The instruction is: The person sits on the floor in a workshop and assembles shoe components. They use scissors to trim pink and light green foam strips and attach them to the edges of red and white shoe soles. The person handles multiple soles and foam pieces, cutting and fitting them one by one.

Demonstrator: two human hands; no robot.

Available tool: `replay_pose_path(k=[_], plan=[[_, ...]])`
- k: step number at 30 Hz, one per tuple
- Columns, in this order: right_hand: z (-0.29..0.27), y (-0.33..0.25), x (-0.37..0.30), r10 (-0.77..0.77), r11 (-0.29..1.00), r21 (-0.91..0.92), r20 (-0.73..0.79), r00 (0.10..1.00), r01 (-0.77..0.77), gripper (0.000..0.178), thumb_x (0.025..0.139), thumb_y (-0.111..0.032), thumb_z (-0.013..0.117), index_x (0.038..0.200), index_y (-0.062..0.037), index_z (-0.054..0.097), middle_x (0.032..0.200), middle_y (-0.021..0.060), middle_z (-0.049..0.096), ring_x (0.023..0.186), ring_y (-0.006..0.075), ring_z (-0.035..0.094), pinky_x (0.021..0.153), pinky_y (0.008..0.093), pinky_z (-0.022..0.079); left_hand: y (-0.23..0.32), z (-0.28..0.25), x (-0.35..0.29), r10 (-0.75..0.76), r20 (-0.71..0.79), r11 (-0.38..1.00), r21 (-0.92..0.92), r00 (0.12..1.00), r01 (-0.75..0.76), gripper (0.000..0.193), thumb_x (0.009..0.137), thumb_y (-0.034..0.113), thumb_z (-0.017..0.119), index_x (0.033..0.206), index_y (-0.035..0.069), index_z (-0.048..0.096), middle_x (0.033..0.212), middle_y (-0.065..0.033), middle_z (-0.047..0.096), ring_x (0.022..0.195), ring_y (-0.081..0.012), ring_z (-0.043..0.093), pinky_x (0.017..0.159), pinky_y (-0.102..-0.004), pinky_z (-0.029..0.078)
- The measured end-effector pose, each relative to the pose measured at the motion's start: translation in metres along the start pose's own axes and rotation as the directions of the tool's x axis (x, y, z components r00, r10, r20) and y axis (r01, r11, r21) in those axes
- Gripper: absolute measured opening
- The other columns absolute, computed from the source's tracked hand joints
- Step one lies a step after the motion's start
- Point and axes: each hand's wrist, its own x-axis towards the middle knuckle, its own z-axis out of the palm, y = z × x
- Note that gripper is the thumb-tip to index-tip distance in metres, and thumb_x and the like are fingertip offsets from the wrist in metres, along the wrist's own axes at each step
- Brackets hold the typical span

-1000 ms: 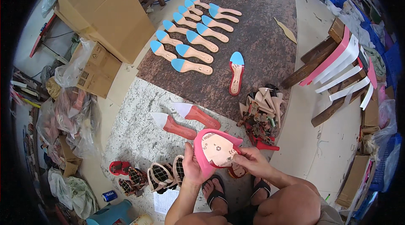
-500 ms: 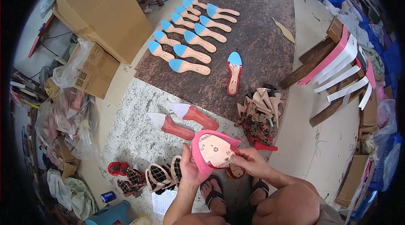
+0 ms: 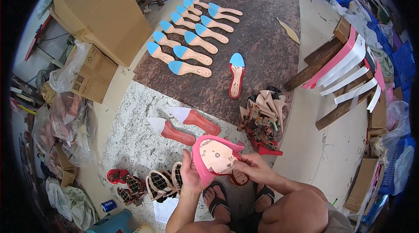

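On the far brown mat (image 3: 262, 36), ten tan soles with blue tips (image 3: 192, 54) lie done in two neat rows, and one more lies alone. Two red soles (image 3: 183, 126) wait on the near speckled mat (image 3: 131, 145). The pink shoe piece (image 3: 214, 158), smooth and curved, is near, held over the feet. The left hand (image 3: 190, 176) and right hand (image 3: 253, 167) have fingers clamped on it.
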Motion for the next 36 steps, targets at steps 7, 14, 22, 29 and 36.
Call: replay_pose_path(k=[7,14,22,29,36], plan=[[-0.004,0.003,0.000,0.014,1.000,-0.009,0.014,1.000,-0.014,0.026,0.101,-0.025,0.059,0.105,0.0000,0.065,0.082,-0.0078,0.055,0.076,0.0014,0.048,0.063,0.0224,0.042,-0.003,0.002,0.001,0.017,-0.029,1.000,-0.006,0.999,-0.017,0.077,0.096,0.066,0.036,0.141,0.003,0.045,0.140,-0.0180,0.052,0.128,-0.0378,0.050,0.110,-0.0549,0.036],[0.001,-0.003,0.001,-0.013,0.999,0.051,0.006,1.000,0.013,0.026,0.101,-0.025,0.058,0.103,0.0002,0.065,0.080,-0.0084,0.053,0.074,0.0011,0.046,0.061,0.0215,0.040,-0.004,0.004,0.000,0.031,-0.023,0.998,-0.051,0.999,-0.032,0.073,0.097,0.063,0.038,0.140,0.004,0.047,0.138,-0.0177,0.054,0.127,-0.0373,0.052,0.108,-0.0550,0.037],[-0.005,-0.004,0.000,-0.012,1.000,-0.027,-0.006,1.000,0.012,0.024,0.101,-0.023,0.059,0.099,-0.0001,0.064,0.076,-0.0073,0.053,0.069,0.0014,0.046,0.056,0.0221,0.039,-0.008,-0.003,0.004,0.049,-0.001,0.998,0.024,0.999,-0.049,0.068,0.098,0.057,0.042,0.140,0.004,0.046,0.138,-0.0168,0.055,0.126,-0.0358,0.053,0.108,-0.0531,0.039],[-0.006,-0.011,0.000,-0.043,0.994,-0.102,-0.013,0.999,0.042,0.024,0.100,-0.024,0.060,0.093,-0.0009,0.062,0.070,-0.0064,0.051,0.063,0.0019,0.045,0.051,0.0226,0.036,-0.010,-0.004,0.004,0.039,0.012,0.999,0.015,0.999,-0.039,0.068,0.098,0.058,0.041,0.141,0.005,0.045,0.139,-0.0149,0.054,0.128,-0.0334,0.052,0.109,-0.0508,0.038],[-0.003,-0.020,0.004,-0.059,0.985,-0.168,-0.046,0.997,0.051,0.030,0.097,-0.026,0.064,0.082,-0.0008,0.061,0.066,-0.0046,0.051,0.058,0.0030,0.044,0.048,0.0247,0.035,-0.012,0.009,0.002,0.113,0.046,0.993,-0.044,0.993,-0.111,0.067,0.100,0.056,0.039,0.141,0.004,0.044,0.139,-0.0164,0.053,0.127,-0.0353,0.052,0.109,-0.0523,0.038]])
